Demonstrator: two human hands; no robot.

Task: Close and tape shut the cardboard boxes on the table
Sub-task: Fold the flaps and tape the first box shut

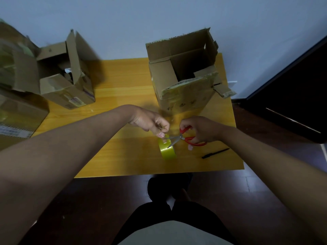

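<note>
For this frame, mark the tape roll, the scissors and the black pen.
tape roll [168,151]: head view, on the roll's shiny yellow outer band.
scissors [192,140]: head view, on the lower red handle loop held by the right hand.
black pen [215,153]: head view, on the middle of its barrel.

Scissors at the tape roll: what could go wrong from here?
1. The scissors in the right hand have their blades open right below the left hand thumb; a nick looks possible.
2. The tape roll stands on edge on the table, unsupported; it may roll or tip when cut.
3. The right box flaps are open, so cut tape may stick to itself first.
</note>
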